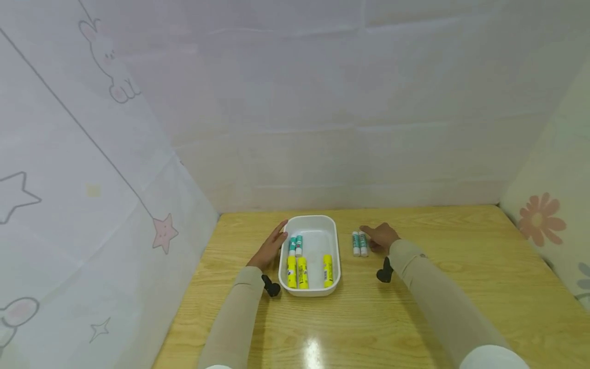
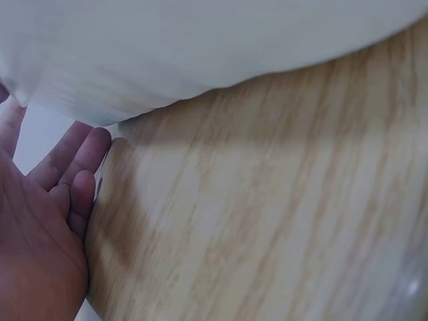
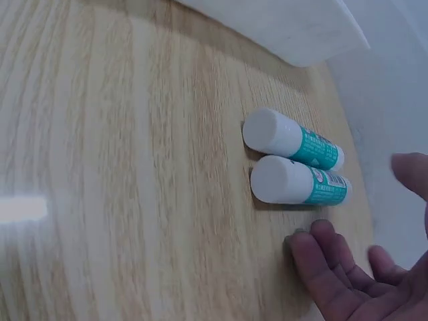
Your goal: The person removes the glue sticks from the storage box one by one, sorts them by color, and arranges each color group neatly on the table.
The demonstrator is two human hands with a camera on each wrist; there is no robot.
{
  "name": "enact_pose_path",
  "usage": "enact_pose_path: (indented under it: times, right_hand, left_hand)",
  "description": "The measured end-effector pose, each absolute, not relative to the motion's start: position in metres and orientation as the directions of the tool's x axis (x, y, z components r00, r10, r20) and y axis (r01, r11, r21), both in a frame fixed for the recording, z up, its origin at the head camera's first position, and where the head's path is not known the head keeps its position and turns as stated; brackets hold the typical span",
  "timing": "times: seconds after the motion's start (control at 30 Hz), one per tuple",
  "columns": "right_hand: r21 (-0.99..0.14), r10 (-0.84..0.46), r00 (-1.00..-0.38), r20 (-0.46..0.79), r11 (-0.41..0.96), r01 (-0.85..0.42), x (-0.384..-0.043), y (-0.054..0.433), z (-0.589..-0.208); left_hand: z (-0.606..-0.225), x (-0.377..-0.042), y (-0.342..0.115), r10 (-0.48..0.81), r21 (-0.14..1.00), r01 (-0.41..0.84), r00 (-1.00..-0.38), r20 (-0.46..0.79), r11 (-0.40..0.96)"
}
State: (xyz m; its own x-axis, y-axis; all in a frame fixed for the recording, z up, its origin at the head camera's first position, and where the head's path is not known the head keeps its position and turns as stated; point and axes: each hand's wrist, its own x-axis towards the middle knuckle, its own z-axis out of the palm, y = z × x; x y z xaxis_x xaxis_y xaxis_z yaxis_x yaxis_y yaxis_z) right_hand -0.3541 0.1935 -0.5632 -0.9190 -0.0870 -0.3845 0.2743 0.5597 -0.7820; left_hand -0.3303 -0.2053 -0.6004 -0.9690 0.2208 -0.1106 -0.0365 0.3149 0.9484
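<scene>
A white plastic tray (image 1: 313, 293) holds two green-and-white glue sticks (image 1: 296, 246) at its left and several yellow glue sticks (image 1: 301, 272) near its front. Against the tray's left side rests my left hand (image 1: 272, 248), touching the rim; in the left wrist view, its fingers (image 2: 83, 157) lie beside the outer wall. To the right of the tray, two more green-and-white glue sticks (image 3: 301, 180) lie side by side on the table. My right hand (image 1: 382, 237) is just beside them, thumb and fingers spread apart, gripping nothing.
The wooden table (image 1: 442, 246) extends to both sides and toward me. White cloth (image 1: 341, 128) with printed drawings hangs behind and at the sides. Black devices (image 1: 384, 271) are strapped at both wrists.
</scene>
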Motion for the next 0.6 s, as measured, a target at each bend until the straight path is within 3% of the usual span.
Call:
enact_pose_path:
  times: [0.2, 0.6]
  right_hand:
    - [-0.750, -0.058, -0.934, -0.352, 0.615, 0.245, -0.357, 0.192, -0.547]
    - [-0.870, -0.137, -0.948, -0.286, 0.452, 0.197, -0.357, 0.150, -0.518]
  left_hand:
    - [-0.601, -0.330, -0.206, 0.209, 0.953, -0.036, -0.972, -0.103, 0.302]
    - [-0.598, -0.333, -0.199, 0.236, 0.954, -0.024, -0.967, -0.098, 0.298]
